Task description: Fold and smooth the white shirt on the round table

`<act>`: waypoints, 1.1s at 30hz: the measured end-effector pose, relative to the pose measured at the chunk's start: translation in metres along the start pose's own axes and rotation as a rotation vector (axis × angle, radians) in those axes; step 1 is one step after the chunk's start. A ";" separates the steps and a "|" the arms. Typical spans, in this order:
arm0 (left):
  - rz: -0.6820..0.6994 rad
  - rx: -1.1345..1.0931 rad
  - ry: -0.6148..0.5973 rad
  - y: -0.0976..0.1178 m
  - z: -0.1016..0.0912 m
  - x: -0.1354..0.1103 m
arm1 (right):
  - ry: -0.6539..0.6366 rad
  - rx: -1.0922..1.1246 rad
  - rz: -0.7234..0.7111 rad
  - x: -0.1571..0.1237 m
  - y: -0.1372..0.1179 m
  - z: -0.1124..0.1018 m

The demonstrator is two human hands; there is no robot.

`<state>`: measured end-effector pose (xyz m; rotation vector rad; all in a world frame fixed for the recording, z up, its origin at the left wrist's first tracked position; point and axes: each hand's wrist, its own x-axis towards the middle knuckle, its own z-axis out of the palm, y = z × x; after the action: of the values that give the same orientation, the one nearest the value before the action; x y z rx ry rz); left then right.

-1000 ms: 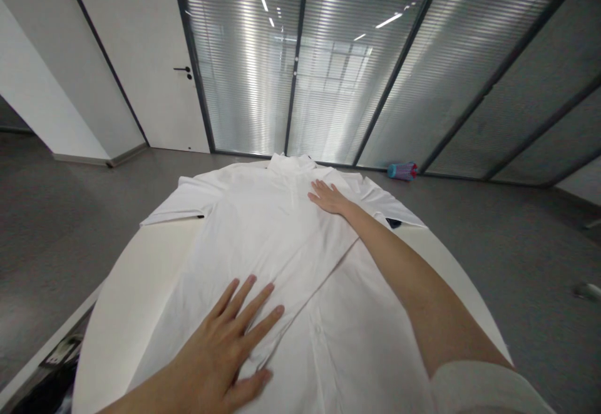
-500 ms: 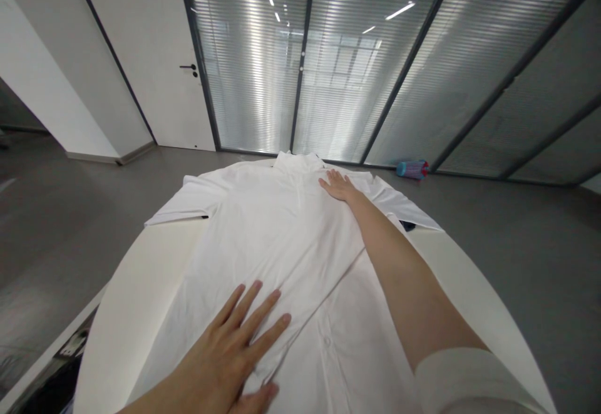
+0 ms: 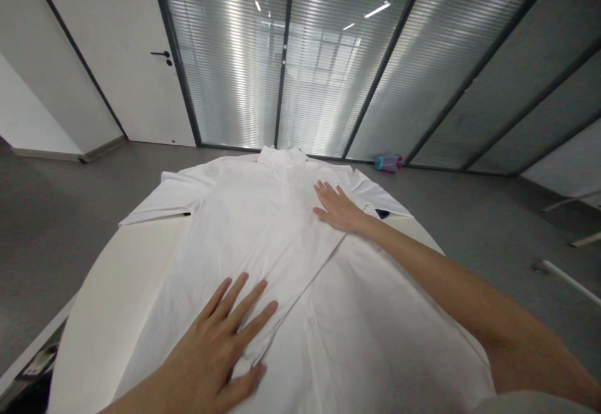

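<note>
A white short-sleeved shirt lies spread on a white table, its collar at the far edge and its sleeves out to both sides. The front overlaps in a long diagonal fold, with a button placket running toward me. My left hand rests flat on the lower left of the shirt, fingers spread. Farther off, my right hand lies palm down on the right chest area, fingers stretched out. Neither hand grips the cloth.
Beyond the table stand glass partitions with blinds and a white door. A blue and red packaged item lies on the floor by the glass. Pale legs or bars show at the right. Dark items sit low at the left.
My right hand has slid nearer to me along the shirt, its forearm now angled farther out to the right. My left hand stays on the cloth. The view has turned slightly right.
</note>
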<state>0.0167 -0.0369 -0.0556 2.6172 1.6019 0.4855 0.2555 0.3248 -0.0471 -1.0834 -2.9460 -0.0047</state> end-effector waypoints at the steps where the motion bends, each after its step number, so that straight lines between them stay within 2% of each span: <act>1: 0.000 -0.003 0.007 0.000 0.000 -0.001 | -0.019 -0.012 0.014 -0.015 0.000 0.004; 3: -0.002 -0.012 0.017 -0.001 0.000 -0.002 | -0.066 -0.020 0.090 -0.036 0.007 0.010; 6: 0.003 -0.017 0.010 -0.002 0.000 -0.004 | -0.103 -0.033 0.201 -0.046 0.026 0.013; 11: 0.003 0.024 -0.041 -0.002 0.000 -0.006 | -0.137 -0.031 0.353 -0.038 0.053 0.005; 14: -0.002 0.022 -0.038 -0.001 0.001 -0.005 | -0.101 -0.017 0.371 -0.032 0.041 -0.004; 16: 0.000 0.006 -0.025 -0.001 0.002 -0.005 | -0.012 0.009 0.285 -0.028 0.017 -0.010; 18: 0.002 -0.003 -0.015 -0.001 0.002 -0.005 | 0.029 0.084 0.115 -0.024 -0.017 -0.015; 22: 0.012 0.026 -0.025 -0.001 0.001 -0.005 | -0.042 0.216 -0.281 -0.017 -0.086 -0.017; 25: 0.027 0.062 -0.023 -0.001 0.000 -0.004 | -0.074 0.187 -0.408 -0.009 -0.109 -0.010; 28: 0.051 0.093 0.003 0.000 0.000 -0.003 | -0.097 0.173 -0.342 0.002 -0.096 0.000; 33: 0.056 0.147 0.037 0.002 -0.001 -0.003 | -0.061 0.159 -0.171 0.023 -0.032 0.012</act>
<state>0.0173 -0.0405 -0.0549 2.7817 1.6395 0.4365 0.2168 0.3154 -0.0590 -0.8239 -3.0197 0.2619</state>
